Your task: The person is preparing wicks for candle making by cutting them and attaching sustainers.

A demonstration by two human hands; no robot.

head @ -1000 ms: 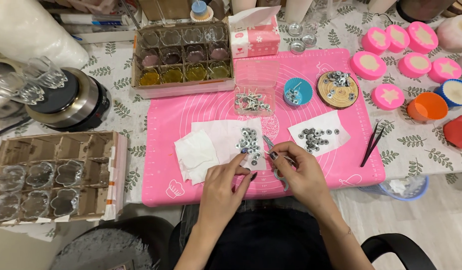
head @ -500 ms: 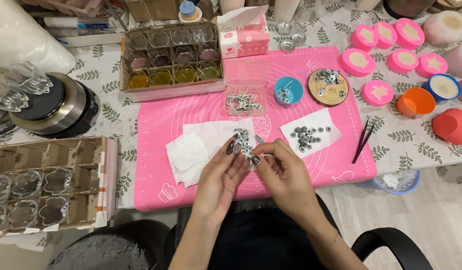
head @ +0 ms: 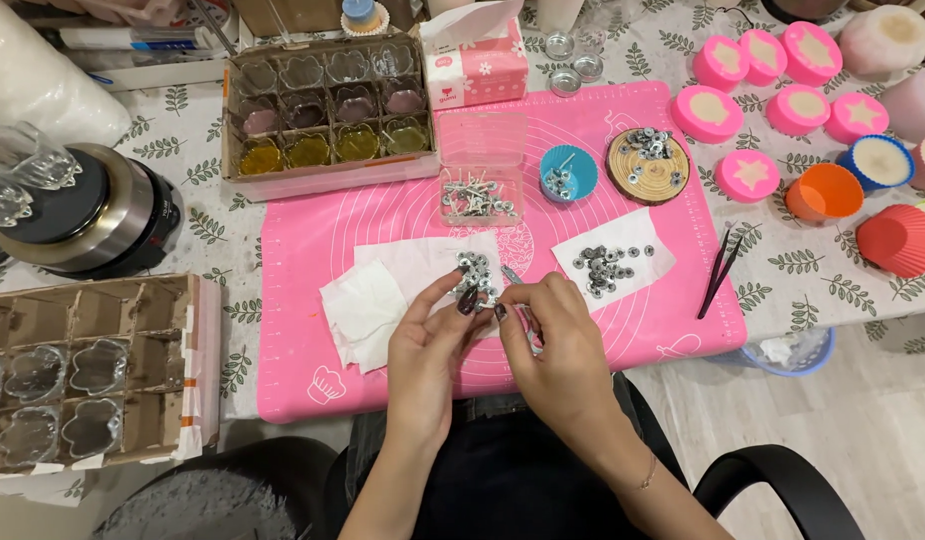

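My left hand [head: 428, 345] and my right hand [head: 553, 335] meet over the front middle of a pink silicone mat [head: 313, 260]. Their fingertips pinch at a small cluster of round metal tabs [head: 475, 272] lying on a white paper sheet [head: 413, 262]. My right hand also holds slim metal tweezers [head: 513, 280] pointing toward that cluster. A crumpled white tissue [head: 361, 310] lies just left of my left hand. A second white paper with more metal tabs [head: 608, 262] lies to the right of my hands.
On the mat stand a clear box of wick pieces [head: 478, 195], a blue cup [head: 568, 172] and a wooden disc with tabs [head: 648, 162]. Black tweezers [head: 721, 272] lie right. Cardboard trays of glass holders [head: 328, 105] [head: 78, 385], a round metal appliance [head: 83, 215], and pink, orange and red moulds [head: 753, 175] surround it.
Both hands have drawn together over the tab cluster on the white paper. The view has shifted slightly, so the table sits a little lower and to the left.
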